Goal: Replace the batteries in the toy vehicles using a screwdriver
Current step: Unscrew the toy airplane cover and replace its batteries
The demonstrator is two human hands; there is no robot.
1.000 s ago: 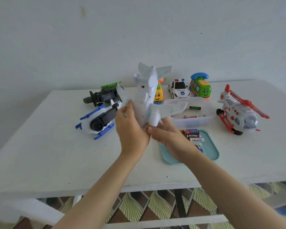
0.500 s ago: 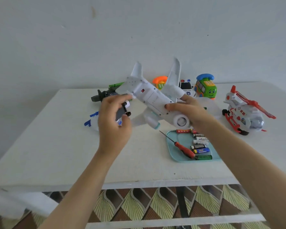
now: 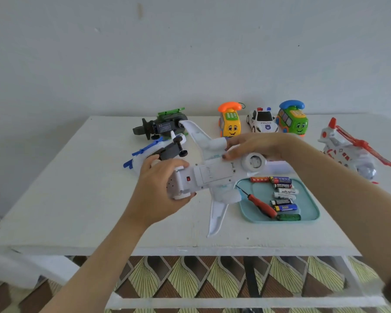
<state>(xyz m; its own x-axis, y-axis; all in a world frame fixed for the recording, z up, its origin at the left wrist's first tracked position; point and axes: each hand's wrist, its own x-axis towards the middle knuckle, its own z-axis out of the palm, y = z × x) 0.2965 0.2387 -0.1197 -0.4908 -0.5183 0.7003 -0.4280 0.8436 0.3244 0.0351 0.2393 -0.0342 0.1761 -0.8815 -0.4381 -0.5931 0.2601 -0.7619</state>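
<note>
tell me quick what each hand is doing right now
Left hand: grips one end of the white toy plane.
Right hand: grips the plane too, near its middle.

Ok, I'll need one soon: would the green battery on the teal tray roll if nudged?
Likely rolls: the green battery is a cylinder lying on its side. The teal tray's raised rim would probably stop it.
</note>
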